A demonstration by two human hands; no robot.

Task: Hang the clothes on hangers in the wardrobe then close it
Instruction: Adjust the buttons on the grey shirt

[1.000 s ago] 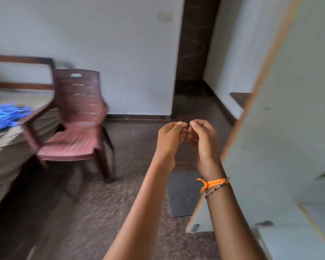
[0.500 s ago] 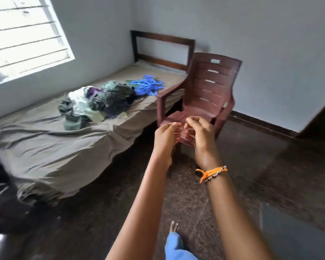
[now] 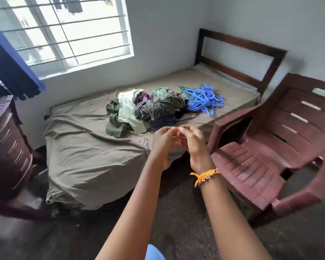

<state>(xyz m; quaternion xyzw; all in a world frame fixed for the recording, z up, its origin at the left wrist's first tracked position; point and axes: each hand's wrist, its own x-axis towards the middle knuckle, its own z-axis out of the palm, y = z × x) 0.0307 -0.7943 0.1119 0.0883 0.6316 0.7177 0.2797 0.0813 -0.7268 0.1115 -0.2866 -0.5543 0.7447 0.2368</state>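
A heap of crumpled clothes (image 3: pixel 148 109), dark green, pale green and purple, lies in the middle of the bed (image 3: pixel 94 147). Just to its right sits a tangle of blue plastic hangers (image 3: pixel 203 99). My left hand (image 3: pixel 164 141) and my right hand (image 3: pixel 192 141) are raised together in front of me, short of the bed's near edge. Their fingers are curled and the fingertips touch each other. Nothing shows in either hand. An orange thread band is on my right wrist. The wardrobe is out of view.
A maroon plastic chair (image 3: pixel 270 151) stands close on the right, beside the bed. A dark wooden piece of furniture (image 3: pixel 6 147) stands at the left under a barred window (image 3: pixel 64 34) with a dark curtain (image 3: pixel 8 68). Dark floor lies between me and the bed.
The view has swung left from the wardrobe door and doorway to the bed, and I am closer to it. My hands stay joined in front of me.
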